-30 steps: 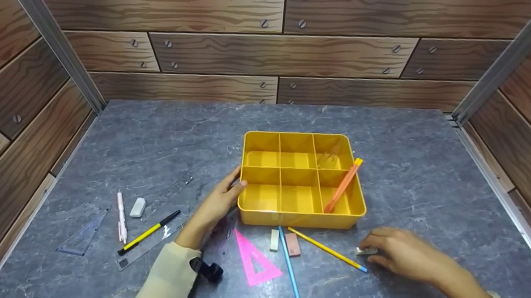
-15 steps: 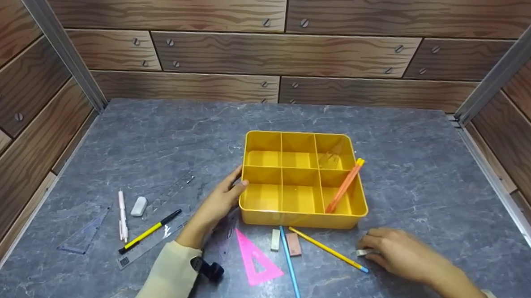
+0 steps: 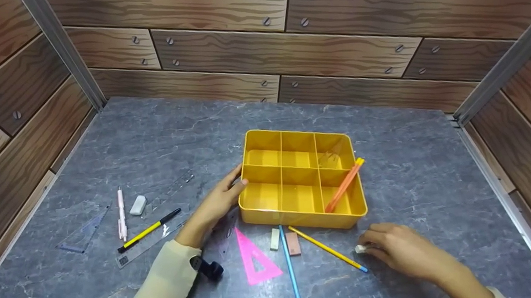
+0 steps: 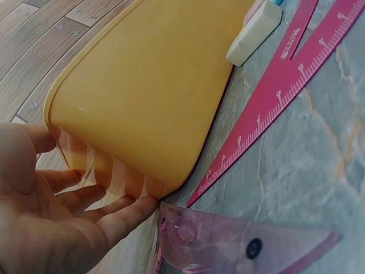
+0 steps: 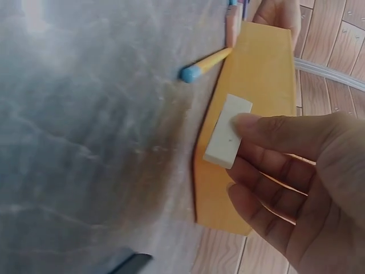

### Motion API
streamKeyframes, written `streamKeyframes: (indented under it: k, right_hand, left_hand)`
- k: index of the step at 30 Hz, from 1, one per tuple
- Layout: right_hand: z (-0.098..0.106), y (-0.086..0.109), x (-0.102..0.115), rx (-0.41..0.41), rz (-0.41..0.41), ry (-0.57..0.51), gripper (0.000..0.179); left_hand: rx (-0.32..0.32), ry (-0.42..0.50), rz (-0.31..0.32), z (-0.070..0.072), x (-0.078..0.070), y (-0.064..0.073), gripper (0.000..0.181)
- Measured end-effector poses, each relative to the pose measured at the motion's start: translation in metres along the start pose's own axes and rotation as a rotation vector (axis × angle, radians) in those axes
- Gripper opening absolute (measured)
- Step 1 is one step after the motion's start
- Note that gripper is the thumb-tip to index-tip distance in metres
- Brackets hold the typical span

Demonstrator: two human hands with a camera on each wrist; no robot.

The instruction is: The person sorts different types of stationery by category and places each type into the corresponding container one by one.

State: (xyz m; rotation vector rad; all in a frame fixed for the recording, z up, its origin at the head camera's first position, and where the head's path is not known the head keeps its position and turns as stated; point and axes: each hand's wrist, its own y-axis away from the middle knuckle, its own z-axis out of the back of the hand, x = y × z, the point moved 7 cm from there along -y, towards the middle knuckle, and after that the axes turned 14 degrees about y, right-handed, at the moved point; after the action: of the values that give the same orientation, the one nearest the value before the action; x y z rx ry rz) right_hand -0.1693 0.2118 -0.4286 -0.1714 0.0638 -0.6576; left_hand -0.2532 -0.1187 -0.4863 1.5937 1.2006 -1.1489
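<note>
A yellow divided box (image 3: pixel 302 220) lies open-topped at mid-table. My left hand (image 3: pixel 216 205) touches its left wall with spread, fairly straight fingers (image 4: pixel 128 220), the thumb at the rim. Right of the box's front corner, my right hand (image 3: pixel 404 252) pinches a small white eraser (image 5: pixel 228 131) between thumb and fingers, just above the table. The far tips of those fingers are partly hidden behind the eraser. A yellow pencil (image 3: pixel 328 249) with a blue end lies left of that hand. Orange sticks with yellow ends (image 3: pixel 345 183) lean in the front right compartment; a clear piece (image 3: pixel 333 155) sits behind.
Before the box lie a pink set square (image 3: pixel 246 262), a white eraser (image 3: pixel 275 239), a pink eraser (image 3: pixel 293 244) and a blue pencil (image 3: pixel 290 269). Further left are a clear ruler (image 3: pixel 135 252), a yellow marker (image 3: pixel 146 232), a pale pen (image 3: pixel 122 215), another eraser (image 3: pixel 138 205) and a clear set square (image 3: pixel 85 230).
My right hand has lifted the white eraser slightly off the table and turned it a little. The left hand has stayed at the box, which has not moved.
</note>
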Motion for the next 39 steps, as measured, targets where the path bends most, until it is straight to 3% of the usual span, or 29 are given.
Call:
streamKeyframes:
  k: [8,21,30,39]
  right_hand:
    - [0.016,-0.008,0.007,-0.090,0.050,0.038,0.023]
    - [0.043,-0.030,0.017,-0.157,0.098,0.020,0.022]
    - [0.056,-0.047,0.019,-0.157,0.118,-0.029,0.022]
    - [0.065,-0.072,0.019,-0.132,0.124,-0.029,0.018]
  left_hand:
    - [0.061,0.062,-0.010,-0.004,-0.001,0.000,0.061]
    - [0.033,0.054,-0.019,-0.001,0.000,-0.001,0.061]
    - [0.002,0.034,0.002,0.000,0.001,-0.001,0.060]
    - [0.016,0.032,-0.006,-0.001,0.000,-0.001,0.059]
